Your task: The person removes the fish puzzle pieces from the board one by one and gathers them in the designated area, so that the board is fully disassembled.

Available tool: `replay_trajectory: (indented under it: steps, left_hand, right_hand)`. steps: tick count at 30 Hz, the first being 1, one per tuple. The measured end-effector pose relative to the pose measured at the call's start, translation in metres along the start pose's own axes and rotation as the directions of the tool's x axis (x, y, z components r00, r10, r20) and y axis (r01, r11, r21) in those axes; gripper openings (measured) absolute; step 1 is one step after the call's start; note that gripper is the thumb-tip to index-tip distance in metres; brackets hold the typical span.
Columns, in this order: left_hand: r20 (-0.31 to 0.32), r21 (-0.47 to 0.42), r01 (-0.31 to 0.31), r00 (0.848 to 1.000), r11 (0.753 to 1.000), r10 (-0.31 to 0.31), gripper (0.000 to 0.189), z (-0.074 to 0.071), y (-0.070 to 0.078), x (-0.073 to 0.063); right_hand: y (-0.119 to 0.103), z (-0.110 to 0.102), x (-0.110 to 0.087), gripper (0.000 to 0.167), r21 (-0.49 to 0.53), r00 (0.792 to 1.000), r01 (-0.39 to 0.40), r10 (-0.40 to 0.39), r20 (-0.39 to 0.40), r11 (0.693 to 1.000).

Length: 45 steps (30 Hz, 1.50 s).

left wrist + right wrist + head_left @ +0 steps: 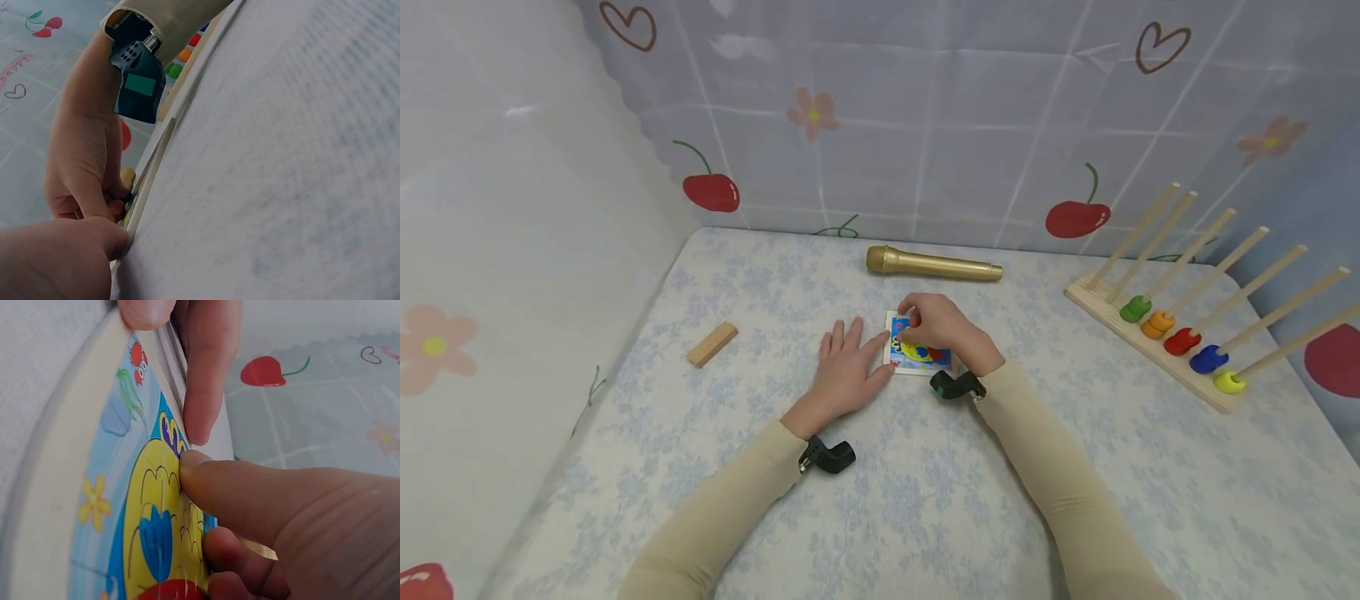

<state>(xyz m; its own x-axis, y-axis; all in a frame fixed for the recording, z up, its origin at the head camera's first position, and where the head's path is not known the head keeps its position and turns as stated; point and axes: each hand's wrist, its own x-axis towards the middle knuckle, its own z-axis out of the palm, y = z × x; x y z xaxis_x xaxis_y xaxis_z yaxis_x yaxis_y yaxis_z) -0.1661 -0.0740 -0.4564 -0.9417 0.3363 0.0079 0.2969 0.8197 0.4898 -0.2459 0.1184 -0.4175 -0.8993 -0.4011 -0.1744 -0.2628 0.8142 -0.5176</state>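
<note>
A small jigsaw puzzle [912, 372] with a pale frame lies on the table between both hands. Its picture has a yellow fish [145, 487] with blue and red parts, a red crab and a yellow flower on blue. My left hand [844, 375] lies with fingers spread, thumb and forefinger resting on the puzzle's left edge. From the right, my right hand [951, 323] reaches over the picture, its thumb and curled fingers pinching at a puzzle piece [172, 434] by the yellow fish. The hand partly covers the picture's right side.
A gold microphone [936, 264] lies behind the puzzle. To the left is a wooden block [712, 344]. On the right stands a wooden peg rack [1150, 343] with tall rods and colored beads. A printed curtain [880, 150] hangs along the table's back edge.
</note>
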Motion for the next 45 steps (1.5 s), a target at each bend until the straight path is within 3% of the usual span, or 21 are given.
replay_trajectory:
  steps: [20,30,37,45]
  left_hand:
    - [-0.013,0.008,-0.017,1.000,1.000,0.017,0.056,0.002,0.000,0.001]
    - [0.003,0.014,-0.005,1.000,1.000,0.005,0.056,0.001,0.000,0.000]
    - [0.007,-0.001,0.015,1.000,1.000,-0.015,0.057,0.002,-0.001,0.001]
    - [0.005,-0.002,0.017,1.000,1.000,-0.017,0.058,0.002,0.000,0.000]
  right_hand:
    - [-0.005,0.002,-0.006,0.033,0.013,0.996,0.069,-0.068,-0.056,0.998]
    - [-0.002,-0.015,-0.011,0.021,0.115,0.994,0.090,-0.082,-0.075,0.989]
    - [0.025,-0.037,-0.030,0.021,0.164,0.993,0.063,-0.046,-0.106,0.984]
    - [0.070,-0.049,-0.052,0.021,0.178,0.993,-0.071,0.086,-0.078,0.981]
